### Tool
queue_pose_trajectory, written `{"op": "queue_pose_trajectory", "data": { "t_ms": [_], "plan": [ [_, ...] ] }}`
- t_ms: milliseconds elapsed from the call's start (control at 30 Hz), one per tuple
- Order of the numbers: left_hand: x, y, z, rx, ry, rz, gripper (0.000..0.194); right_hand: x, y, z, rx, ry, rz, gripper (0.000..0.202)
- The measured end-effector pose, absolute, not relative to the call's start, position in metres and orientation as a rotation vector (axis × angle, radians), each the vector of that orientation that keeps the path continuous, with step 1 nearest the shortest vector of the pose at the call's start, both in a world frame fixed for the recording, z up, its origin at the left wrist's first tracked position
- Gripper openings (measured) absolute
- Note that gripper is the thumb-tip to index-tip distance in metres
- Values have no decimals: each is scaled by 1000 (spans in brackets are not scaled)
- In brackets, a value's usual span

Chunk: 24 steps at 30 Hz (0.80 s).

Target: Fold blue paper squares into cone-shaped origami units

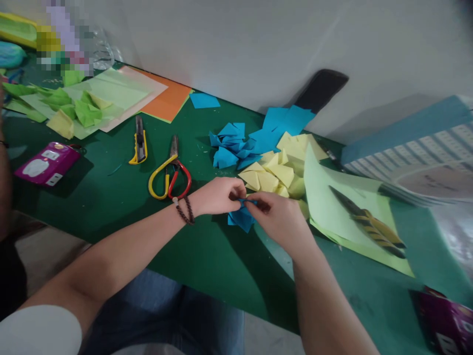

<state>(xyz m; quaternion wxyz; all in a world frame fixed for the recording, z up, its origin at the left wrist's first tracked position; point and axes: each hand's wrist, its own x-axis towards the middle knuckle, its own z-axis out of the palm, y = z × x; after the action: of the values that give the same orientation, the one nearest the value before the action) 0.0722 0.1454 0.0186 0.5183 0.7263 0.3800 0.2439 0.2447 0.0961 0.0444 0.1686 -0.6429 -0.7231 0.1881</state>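
Both hands meet over the green table near the middle of the view. My left hand (223,195), with a beaded bracelet at the wrist, pinches one side of a small blue paper piece (244,201). The other side of it is between the fingertips of my right hand (277,214). Just below the fingers lie more blue paper pieces (242,219), partly covered by them. Beyond my hands sit a heap of folded yellow papers (271,172) and a heap of folded blue papers (234,145). How the held paper is folded is hidden by my fingers.
Left of my hands lie scissors (172,172) with yellow and red handles and a yellow utility knife (139,140). More scissors (365,222) rest on light green sheets (332,197) at right. A phone (321,91) leans on the wall; a desk calendar (414,148) stands nearby. Another person's arm (4,187) shows far left.
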Motion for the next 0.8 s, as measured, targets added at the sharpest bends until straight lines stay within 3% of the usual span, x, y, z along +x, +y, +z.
{"op": "queue_pose_trajectory", "data": {
  "t_ms": [200, 467, 800],
  "plan": [
    [73, 147, 14, 1651, 1124, 813, 9, 249, 100, 46, -1821, -1758, 646, 41],
    [76, 142, 20, 1632, 1040, 808, 13, 247, 100, 42, -1895, -1746, 570, 24],
    [76, 143, 20, 1648, 1117, 793, 20, 248, 100, 41, -1796, -1663, 764, 34]
  ]
}}
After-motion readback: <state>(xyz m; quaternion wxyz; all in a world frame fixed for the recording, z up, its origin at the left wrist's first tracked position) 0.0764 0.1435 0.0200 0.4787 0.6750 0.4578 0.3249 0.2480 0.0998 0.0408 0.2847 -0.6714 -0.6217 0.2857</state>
